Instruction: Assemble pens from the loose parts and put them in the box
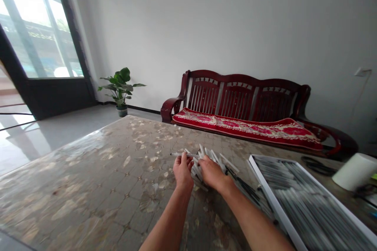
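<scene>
A thin, pale pen [176, 154] with a dark tip at its left end lies crosswise between my hands. My left hand [183, 170] pinches it between thumb and fingers. My right hand [212, 172] is closed at the pen's right end, its fingertips partly hidden by the knuckles. Around and behind both hands spreads a loose pile of white tubes [217, 156], partly covered by my right hand. Several dark, thin rods [246, 188] lie beside my right forearm.
A white shallow box [271, 196] full of thin pens stands on the patterned table [118, 188] at the right. Behind it are a coiled black cable [316, 165] and a white roll [355, 170]. A wooden bench [235, 100] and potted plant [120, 86] stand beyond the table.
</scene>
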Demonstrator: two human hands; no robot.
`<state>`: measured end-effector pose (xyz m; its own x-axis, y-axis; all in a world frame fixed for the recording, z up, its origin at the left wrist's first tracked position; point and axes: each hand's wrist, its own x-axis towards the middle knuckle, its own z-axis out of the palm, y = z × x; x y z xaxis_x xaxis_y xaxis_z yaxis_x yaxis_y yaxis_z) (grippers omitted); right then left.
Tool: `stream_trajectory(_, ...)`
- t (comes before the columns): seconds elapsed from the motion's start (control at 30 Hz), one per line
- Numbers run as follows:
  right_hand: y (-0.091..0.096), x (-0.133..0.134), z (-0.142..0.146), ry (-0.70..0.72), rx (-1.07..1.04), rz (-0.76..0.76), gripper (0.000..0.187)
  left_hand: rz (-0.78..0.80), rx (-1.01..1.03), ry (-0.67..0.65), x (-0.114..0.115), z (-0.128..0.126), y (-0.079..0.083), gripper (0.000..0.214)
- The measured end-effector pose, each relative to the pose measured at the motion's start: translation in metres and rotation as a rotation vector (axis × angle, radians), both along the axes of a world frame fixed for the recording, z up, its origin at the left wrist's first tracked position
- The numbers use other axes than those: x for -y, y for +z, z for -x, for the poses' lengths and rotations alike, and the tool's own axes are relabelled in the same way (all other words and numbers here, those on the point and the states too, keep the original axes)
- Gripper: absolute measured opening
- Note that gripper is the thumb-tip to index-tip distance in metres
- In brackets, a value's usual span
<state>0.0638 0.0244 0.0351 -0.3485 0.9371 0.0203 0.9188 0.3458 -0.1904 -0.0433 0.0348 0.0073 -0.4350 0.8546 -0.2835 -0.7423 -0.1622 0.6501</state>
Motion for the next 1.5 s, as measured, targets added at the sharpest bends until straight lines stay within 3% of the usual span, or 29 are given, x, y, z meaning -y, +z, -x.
stream_trajectory(0.33, -0.018, 0.010, -0.014, -0.036, -0.292, -0.123, 0.026, -0.045, -0.027, -0.106, 0.005, -0.009, -0.006, 0.032)
stream_trajectory(0.4, -0.025, 0.011, -0.020, -0.094, -0.478, -0.157, 0.023, -0.052, -0.005, -0.113, 0.005, -0.009, -0.006, 0.030)
stream_trajectory(0.57, -0.042, 0.012, -0.039, -0.327, -1.256, -0.075, 0.024, -0.064, -0.001, -0.169, 0.007, -0.012, -0.006, 0.029)
stream_trajectory(0.67, -0.044, 0.014, -0.045, -0.381, -1.469, -0.065, 0.034, -0.061, -0.022, -0.227, 0.010, -0.017, -0.007, 0.030)
stream_trajectory(0.83, -0.043, 0.015, -0.044, -0.356, -1.496, -0.071, 0.033, -0.082, -0.052, -0.298, 0.015, -0.023, -0.007, 0.032)
stream_trajectory(1.1, -0.049, 0.015, -0.047, -0.310, -1.280, -0.173, 0.025, -0.095, -0.100, -0.344, 0.016, -0.026, -0.008, 0.039)
stream_trajectory(1.33, -0.029, 0.024, -0.043, -0.409, -1.612, 0.091, 0.040, -0.200, -0.171, -0.324, 0.019, -0.030, -0.004, 0.039)
stream_trajectory(1.5, -0.022, 0.025, -0.044, -0.477, -1.802, 0.246, 0.039, -0.254, -0.243, -0.281, 0.023, -0.034, -0.001, 0.037)
